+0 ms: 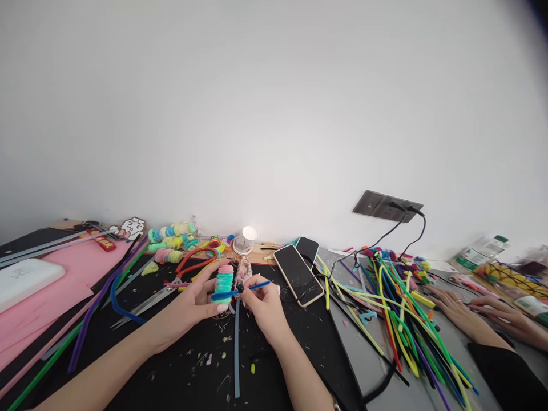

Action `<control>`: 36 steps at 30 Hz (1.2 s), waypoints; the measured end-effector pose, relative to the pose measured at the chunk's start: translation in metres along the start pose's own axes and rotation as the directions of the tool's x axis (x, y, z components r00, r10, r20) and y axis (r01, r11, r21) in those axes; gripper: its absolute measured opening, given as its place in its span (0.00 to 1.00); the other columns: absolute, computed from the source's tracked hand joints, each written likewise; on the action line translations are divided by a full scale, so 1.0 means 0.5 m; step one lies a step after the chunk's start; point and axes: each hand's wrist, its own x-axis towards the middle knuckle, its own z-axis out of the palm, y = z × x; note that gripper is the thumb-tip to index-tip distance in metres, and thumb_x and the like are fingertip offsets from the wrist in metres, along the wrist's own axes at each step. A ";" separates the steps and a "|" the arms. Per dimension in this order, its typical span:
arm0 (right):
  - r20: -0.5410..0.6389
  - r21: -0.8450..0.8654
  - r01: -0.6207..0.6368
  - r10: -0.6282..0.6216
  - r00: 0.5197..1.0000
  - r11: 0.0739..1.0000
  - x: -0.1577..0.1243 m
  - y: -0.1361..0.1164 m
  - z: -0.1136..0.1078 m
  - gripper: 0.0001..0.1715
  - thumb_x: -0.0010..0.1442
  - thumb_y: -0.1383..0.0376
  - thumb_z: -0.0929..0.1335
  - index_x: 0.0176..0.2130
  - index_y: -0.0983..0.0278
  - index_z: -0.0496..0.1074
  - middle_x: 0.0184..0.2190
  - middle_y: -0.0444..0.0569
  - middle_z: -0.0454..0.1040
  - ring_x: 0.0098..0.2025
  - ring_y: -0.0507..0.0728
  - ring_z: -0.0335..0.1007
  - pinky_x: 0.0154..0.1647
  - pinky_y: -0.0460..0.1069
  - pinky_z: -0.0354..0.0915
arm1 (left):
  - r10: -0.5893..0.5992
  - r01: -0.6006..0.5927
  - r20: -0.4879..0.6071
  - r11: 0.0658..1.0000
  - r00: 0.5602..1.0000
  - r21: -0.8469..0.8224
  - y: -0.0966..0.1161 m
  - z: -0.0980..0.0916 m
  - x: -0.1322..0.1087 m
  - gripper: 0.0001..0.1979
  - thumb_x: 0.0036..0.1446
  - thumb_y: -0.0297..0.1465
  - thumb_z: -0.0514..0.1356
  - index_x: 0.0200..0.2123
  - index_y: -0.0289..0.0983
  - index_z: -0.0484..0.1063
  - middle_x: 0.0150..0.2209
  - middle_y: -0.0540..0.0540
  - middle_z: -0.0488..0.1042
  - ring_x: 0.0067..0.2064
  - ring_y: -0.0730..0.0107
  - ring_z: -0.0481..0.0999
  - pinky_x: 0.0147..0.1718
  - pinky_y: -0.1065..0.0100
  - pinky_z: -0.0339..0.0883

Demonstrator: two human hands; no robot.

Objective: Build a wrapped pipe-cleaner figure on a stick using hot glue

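My left hand is closed around a small coil of fuzzy pipe cleaner, pink on top and green-blue below, held upright over the black mat. My right hand pinches a blue pipe cleaner that runs across the base of the coil. Both hands meet at the middle of the mat. A pale blue strip lies on the mat below the hands.
Orange-handled scissors lie left of my hands. Two phones rest to the right, with a cable to a wall socket. A big heap of coloured pipe cleaners lies right. Another person's hands are at far right. Pink sheets lie left.
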 end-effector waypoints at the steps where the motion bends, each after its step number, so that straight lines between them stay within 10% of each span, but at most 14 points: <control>1: 0.000 0.003 0.000 0.000 1.000 1.000 0.000 0.000 0.000 0.17 0.52 0.55 0.72 0.28 0.64 0.66 0.19 0.40 0.65 0.20 0.48 0.54 0.22 0.44 0.49 | 0.007 -0.007 -0.001 1.000 1.000 -0.003 -0.001 0.000 0.000 0.44 0.52 0.33 0.68 0.66 0.54 0.49 0.55 0.46 0.72 0.52 0.62 0.73 0.49 0.63 0.65; 25: 0.002 -0.012 0.007 -0.007 1.000 1.000 0.002 0.005 0.000 0.15 0.53 0.56 0.71 0.27 0.63 0.66 0.18 0.37 0.60 0.19 0.47 0.50 0.20 0.44 0.45 | -0.015 0.014 -0.023 0.999 1.000 -0.040 0.000 0.002 0.002 0.45 0.53 0.34 0.67 0.67 0.55 0.44 0.63 0.45 0.65 0.60 0.55 0.70 0.61 0.53 0.57; 36: -0.014 -0.074 0.040 -0.041 0.999 0.996 0.001 0.003 0.001 0.12 0.53 0.59 0.70 0.27 0.63 0.66 0.18 0.38 0.62 0.20 0.48 0.52 0.22 0.44 0.47 | 0.005 -0.009 -0.052 0.998 0.999 -0.068 -0.002 0.001 0.005 0.38 0.53 0.32 0.67 0.63 0.51 0.53 0.57 0.45 0.70 0.52 0.60 0.74 0.48 0.61 0.67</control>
